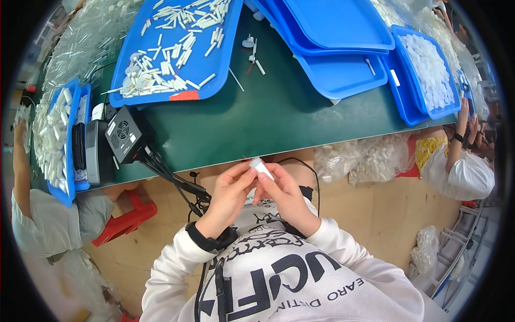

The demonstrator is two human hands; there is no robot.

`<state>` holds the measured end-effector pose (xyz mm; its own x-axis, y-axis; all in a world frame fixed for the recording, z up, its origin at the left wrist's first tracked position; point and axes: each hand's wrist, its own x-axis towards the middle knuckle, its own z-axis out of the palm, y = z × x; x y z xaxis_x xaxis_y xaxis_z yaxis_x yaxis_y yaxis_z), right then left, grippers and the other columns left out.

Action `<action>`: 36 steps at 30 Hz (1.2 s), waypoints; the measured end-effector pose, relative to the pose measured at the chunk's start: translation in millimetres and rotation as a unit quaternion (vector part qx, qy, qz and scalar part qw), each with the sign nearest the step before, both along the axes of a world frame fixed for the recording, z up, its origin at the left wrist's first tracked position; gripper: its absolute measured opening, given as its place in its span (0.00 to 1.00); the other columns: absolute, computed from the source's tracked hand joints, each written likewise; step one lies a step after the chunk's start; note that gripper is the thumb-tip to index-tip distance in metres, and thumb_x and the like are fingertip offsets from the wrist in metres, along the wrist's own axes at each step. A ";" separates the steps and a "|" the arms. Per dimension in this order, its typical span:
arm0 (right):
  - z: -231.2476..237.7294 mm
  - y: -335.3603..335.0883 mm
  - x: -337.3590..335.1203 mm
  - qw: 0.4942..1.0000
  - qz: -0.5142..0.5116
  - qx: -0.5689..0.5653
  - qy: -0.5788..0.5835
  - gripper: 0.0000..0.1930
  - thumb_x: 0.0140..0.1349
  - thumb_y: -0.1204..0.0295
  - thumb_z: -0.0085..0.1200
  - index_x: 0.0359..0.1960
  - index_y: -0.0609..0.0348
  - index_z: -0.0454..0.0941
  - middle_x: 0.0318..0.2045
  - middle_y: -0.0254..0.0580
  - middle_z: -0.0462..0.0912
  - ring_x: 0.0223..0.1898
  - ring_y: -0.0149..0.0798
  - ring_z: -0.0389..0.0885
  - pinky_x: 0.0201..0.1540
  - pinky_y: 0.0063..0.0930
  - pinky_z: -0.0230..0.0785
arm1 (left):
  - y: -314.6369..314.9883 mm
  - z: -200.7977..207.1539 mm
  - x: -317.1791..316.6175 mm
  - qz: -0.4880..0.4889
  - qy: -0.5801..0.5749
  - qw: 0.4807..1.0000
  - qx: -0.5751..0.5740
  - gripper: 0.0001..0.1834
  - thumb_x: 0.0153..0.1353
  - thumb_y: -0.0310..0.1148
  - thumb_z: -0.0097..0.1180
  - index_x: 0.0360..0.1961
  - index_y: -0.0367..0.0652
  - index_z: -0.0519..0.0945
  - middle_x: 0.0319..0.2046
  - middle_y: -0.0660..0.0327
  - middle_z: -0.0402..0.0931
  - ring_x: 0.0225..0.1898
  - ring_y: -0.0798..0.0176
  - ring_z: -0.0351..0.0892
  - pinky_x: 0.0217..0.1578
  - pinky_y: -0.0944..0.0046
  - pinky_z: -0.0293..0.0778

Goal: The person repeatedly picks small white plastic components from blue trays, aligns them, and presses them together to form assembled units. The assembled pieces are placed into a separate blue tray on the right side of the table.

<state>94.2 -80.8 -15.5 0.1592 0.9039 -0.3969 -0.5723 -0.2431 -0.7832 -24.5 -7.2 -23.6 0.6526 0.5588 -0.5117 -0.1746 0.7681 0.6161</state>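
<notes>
A short white plastic tube with a wider end is held up in front of my body, just off the near edge of the green table. My right hand is closed around it, with the thumb along its side. From the other side, my left hand pinches near the wider end with thumb and forefinger. The fingertips behind the tube are hidden. Beyond my hands on the table, a blue tray holds many loose white tubes and a few round translucent pieces.
Stacked blue trays stand at the far right, beside a tray of translucent white pieces. A black box with cables sits at the left table edge. Co-workers sit on both sides, near a red stool. Loose parts lie mid-table.
</notes>
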 end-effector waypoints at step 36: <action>12.2 15.7 -33.0 0.990 -0.067 -0.071 0.103 0.16 0.69 0.59 0.31 0.31 0.58 0.63 0.13 0.24 0.54 0.12 0.20 0.48 0.14 0.16 0.45 | 10.8 26.4 6.7 0.030 0.143 0.988 -0.051 0.13 0.58 0.36 0.56 0.33 0.34 0.78 0.21 0.65 0.73 0.22 0.73 0.71 0.23 0.72 0.69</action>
<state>61.2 -65.1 -3.4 0.1756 0.8135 -0.5544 -0.7511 -0.2534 -0.6097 -17.8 3.5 2.8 0.4415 0.5274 -0.7259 -0.0514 0.8226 0.5663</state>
